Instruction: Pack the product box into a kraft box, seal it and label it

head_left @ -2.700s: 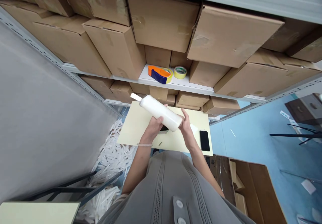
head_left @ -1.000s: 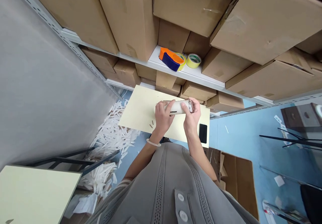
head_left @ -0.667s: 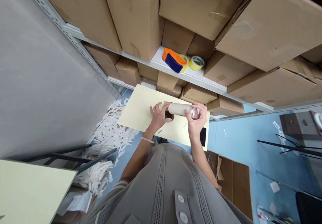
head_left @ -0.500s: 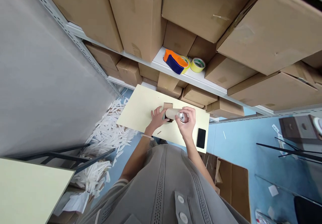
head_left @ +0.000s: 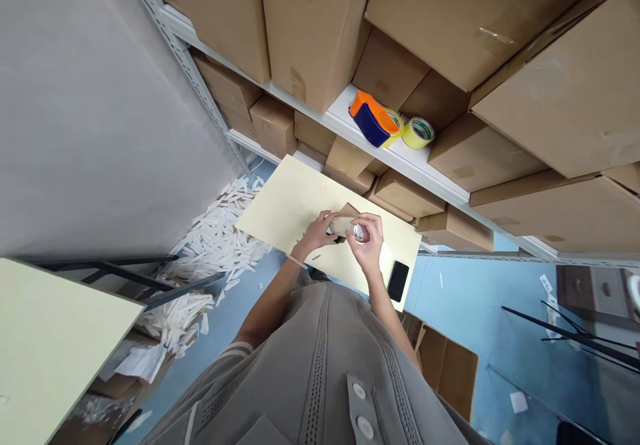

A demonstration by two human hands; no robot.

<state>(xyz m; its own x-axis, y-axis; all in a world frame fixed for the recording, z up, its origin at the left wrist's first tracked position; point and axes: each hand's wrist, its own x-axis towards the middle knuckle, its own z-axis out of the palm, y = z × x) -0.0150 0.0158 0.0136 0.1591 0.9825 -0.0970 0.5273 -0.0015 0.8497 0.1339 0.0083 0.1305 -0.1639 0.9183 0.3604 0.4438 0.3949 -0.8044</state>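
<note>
Over a pale yellow table (head_left: 280,205), my right hand (head_left: 369,245) is closed round the near end of a white bottle (head_left: 342,225). The bottle's far end sits in the open mouth of a small brown cardboard box (head_left: 350,210) on the table. My left hand (head_left: 317,229) curls against the left side of the box and bottle. Most of the bottle is hidden by my fingers and the box flap.
A black phone (head_left: 398,280) lies at the table's right near corner. An orange and blue tape dispenser (head_left: 371,119) and a yellow tape roll (head_left: 419,132) sit on a shelf among stacked cartons. White paper strips (head_left: 210,245) litter the floor on the left. An open carton (head_left: 445,371) stands at the right.
The long white bottle held up in both hands came down to the table. Its end went into the small brown box, and my left hand shifted from the bottle to the box.
</note>
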